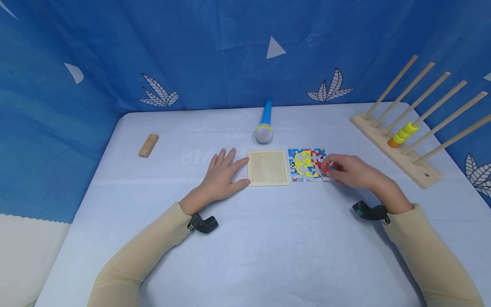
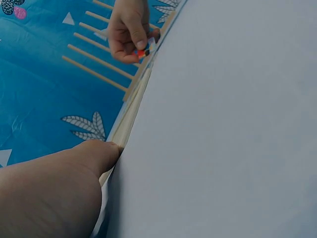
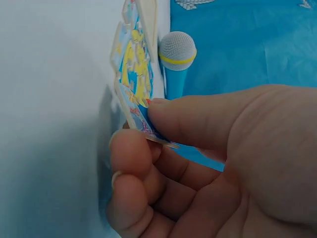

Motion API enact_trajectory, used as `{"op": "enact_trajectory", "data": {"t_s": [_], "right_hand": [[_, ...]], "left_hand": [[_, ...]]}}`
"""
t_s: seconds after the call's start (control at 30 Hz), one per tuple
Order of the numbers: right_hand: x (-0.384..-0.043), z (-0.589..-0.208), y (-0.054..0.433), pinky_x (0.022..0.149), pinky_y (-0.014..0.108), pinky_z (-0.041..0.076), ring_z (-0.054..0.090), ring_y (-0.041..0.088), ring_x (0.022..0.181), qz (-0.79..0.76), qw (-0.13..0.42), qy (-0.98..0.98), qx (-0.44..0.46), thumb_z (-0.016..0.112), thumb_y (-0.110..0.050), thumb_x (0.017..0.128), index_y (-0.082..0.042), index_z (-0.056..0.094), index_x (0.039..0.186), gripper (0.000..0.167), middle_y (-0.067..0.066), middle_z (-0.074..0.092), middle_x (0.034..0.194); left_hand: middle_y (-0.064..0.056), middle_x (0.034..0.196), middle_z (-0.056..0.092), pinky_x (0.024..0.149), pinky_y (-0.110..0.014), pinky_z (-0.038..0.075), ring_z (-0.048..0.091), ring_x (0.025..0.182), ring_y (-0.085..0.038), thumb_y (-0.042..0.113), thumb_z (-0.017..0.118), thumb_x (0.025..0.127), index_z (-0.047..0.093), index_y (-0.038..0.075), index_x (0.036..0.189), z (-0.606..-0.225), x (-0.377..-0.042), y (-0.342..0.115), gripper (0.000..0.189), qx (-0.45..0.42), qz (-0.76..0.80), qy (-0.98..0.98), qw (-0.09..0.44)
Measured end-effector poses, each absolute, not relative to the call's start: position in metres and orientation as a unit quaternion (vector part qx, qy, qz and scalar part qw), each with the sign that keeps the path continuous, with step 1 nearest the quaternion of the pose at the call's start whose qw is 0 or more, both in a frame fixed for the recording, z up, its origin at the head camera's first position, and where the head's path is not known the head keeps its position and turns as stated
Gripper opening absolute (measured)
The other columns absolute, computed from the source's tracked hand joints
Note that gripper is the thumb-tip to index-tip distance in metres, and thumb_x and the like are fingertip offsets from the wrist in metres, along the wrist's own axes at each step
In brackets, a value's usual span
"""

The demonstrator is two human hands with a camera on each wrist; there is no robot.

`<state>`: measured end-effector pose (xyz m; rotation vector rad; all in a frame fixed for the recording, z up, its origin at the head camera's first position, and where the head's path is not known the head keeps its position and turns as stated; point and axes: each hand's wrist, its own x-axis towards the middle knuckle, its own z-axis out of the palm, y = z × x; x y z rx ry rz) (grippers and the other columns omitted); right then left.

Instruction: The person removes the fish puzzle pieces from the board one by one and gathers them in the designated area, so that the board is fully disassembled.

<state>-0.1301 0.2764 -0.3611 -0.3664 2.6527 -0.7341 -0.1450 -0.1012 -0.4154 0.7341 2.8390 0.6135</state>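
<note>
My left hand (image 1: 222,177) lies spread on the table, its thumb and index finger touching the left edge of an unfilled square wooden puzzle frame (image 1: 249,168). Just right of that frame is a colourful jigsaw puzzle (image 1: 303,165), laid out in pieces with a yellow figure in the middle. At its right side my right hand (image 1: 350,170) pinches a puzzle piece (image 2: 143,53) between thumb and fingers. Close up in the right wrist view, the thumb covers part of the piece, and the yellow part of the puzzle (image 3: 136,64) shows beyond it.
A blue toy microphone (image 1: 264,128) lies behind the wooden frame. A wooden block (image 1: 148,146) rests at the back left. On the right stands a wooden peg rack (image 1: 399,151) with yellow and orange beads (image 1: 402,134) on one peg. A blue curtain (image 1: 230,55) hangs behind the table.
</note>
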Motion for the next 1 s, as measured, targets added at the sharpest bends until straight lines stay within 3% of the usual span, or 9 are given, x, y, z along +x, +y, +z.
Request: {"op": "enact_trajectory", "data": {"t_s": [1.0], "right_hand": [[-0.1318, -0.3709, 0.2748, 0.057, 0.028, 0.042, 0.053, 0.018, 0.063, -0.255, 0.189, 0.945, -0.082, 0.066, -0.013, 0.097, -0.003, 0.054, 0.118, 0.026, 0.006, 0.057, 0.076]], "left_hand": [[-0.022, 0.169, 0.019, 0.125, -0.067, 0.006, 0.006, 0.158, -0.048, 0.052, 0.059, 0.096, 0.042, 0.021, 0.157, -0.4155, -0.1452, -0.1014, 0.07, 0.245, 0.201, 0.946, 0.073]]}}
